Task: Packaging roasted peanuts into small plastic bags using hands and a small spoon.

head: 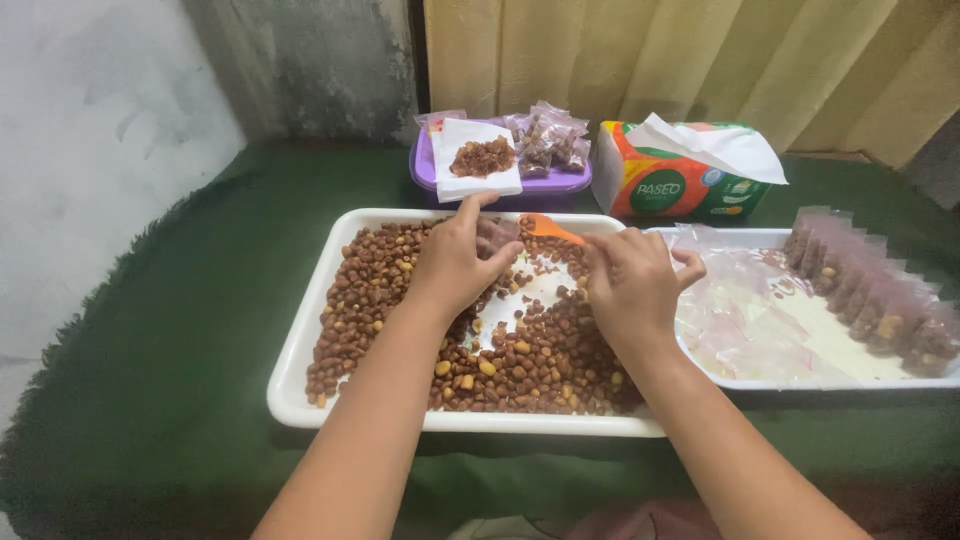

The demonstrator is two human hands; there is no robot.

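1. A small clear plastic pouch point(497, 238) is pinched in the left hand point(455, 262), fingers clamped on it, over the nuts.
2. The right hand point(632, 283) grips an orange scoop point(551, 229), its tip just beside the pouch.
3. Under both hands lies a white tray point(296, 352) of brown coated peanuts point(365, 300).
4. Right of the right hand, a second tray point(735, 238) holds filled pouches point(870, 290).
5. Beyond the hands stand a purple box point(425, 170) and a tissue pack point(680, 172) on the green desk point(160, 350).

Smooth white plastic tray point(300, 395), matt brown nuts point(370, 290) with dry skins, glossy orange plastic scoop point(552, 229), thin clear plastic bags point(745, 300), fuzzy dark green cloth point(180, 350) on the surface, soft white paper tissue point(715, 145), purple plastic box point(500, 190)
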